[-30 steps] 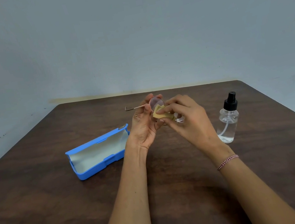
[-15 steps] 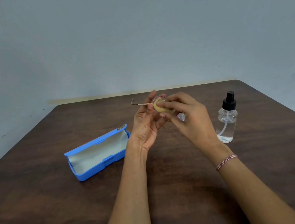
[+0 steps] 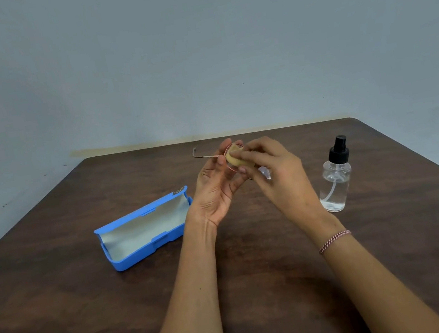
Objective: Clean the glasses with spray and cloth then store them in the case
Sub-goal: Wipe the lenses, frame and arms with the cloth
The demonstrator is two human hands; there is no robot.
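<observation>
the left hand point(image 3: 216, 187) holds the glasses point(image 3: 207, 156) up above the table point(image 3: 90, 306), with fingers and thumb curled round the rim of one lens and the palm turned toward the camera. gripping by the rim, i judge, leaves both faces of that lens free and spares the glass fingerprints. one temple sticks out unfolded past the fingers, to the left of the grip. the other lens shows only faintly just under the right hand's fingers, too blurred to say more.

the right hand point(image 3: 275, 174) pinches the cloth point(image 3: 235, 157), a small tan fold, between thumb and fingertips and presses it on the lens in the left grip. the hands meet at that lens, so one can brace while the other rubs. the step in hand looks like wiping. i cannot tell whether the second lens is done.

the case point(image 3: 150, 247) lies open on the table below and left of the grip, near the left wrist, with its pale lining up. it looks set ready to receive the glasses. the bottle point(image 3: 335, 184) stands upright to the right of the right hand, near but apart, with its cap on and a little liquid at the bottom. there it is out of the wiping's way yet within reach. storing is not yet begun, and the temple needs folding first.
</observation>
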